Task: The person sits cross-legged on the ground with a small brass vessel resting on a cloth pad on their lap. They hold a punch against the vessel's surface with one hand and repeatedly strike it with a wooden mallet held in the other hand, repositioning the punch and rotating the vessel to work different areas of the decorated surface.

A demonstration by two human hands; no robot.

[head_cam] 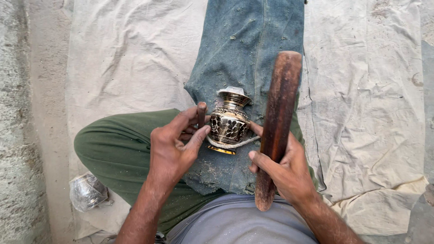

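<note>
A small engraved brass pot (229,122) lies tilted on a blue denim cloth (246,49) over my lap, with a white cord (233,145) looped round its base. My left hand (174,147) grips a thin dark chisel (201,114) and holds its tip against the pot's left side, thumb touching the pot. My right hand (285,167) is closed around a long brown wooden mallet (276,126), which stands upright just right of the pot. The right fingers also touch the pot's side.
I sit cross-legged in green trousers (117,149) on a dusty beige sheet (131,54). A crumpled clear plastic bag (87,192) lies by my left knee. Bare concrete floor (22,117) runs along the left edge. Fine sawdust-like filings speckle the denim.
</note>
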